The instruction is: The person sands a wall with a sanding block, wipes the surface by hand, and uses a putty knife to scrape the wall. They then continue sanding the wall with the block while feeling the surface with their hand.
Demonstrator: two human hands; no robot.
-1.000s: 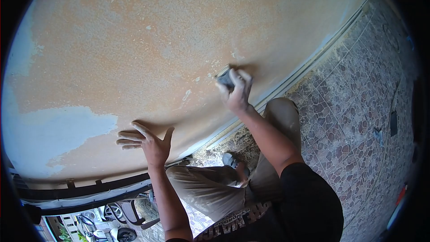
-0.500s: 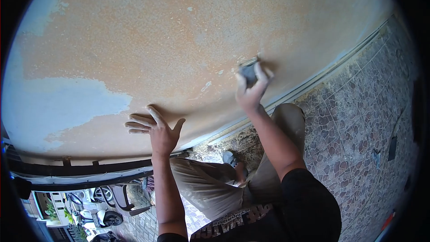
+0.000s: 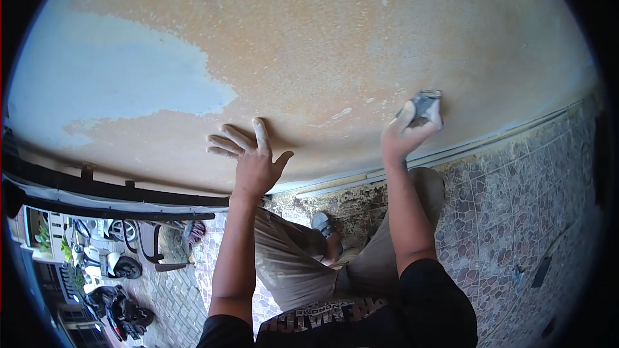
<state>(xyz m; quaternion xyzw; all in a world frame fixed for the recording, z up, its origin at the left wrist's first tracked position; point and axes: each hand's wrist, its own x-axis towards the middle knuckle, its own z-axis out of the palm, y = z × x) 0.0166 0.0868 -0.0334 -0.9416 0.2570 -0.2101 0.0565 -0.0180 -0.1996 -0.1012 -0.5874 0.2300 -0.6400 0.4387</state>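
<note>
Before me is a large wall with worn orange-tan paint and a pale blue-white patch at its left. My left hand lies on the wall below and right of that patch, its dusty fingers spread and holding nothing. Farther right, my right hand grips a dark grey block against the wall, low down near its bottom edge. Whitish dust covers the fingers of both hands. What the block is made of cannot be made out.
My bent legs are on the patterned tile floor below the wall. Dark rails run along the wall's left end. A chair and parked motorcycles stand at lower left. A small dark object lies on the floor at right.
The view has shifted, so the pale patch appears farther right. My right hand has moved the block rightward along the wall. My left hand remains spread on the wall.
</note>
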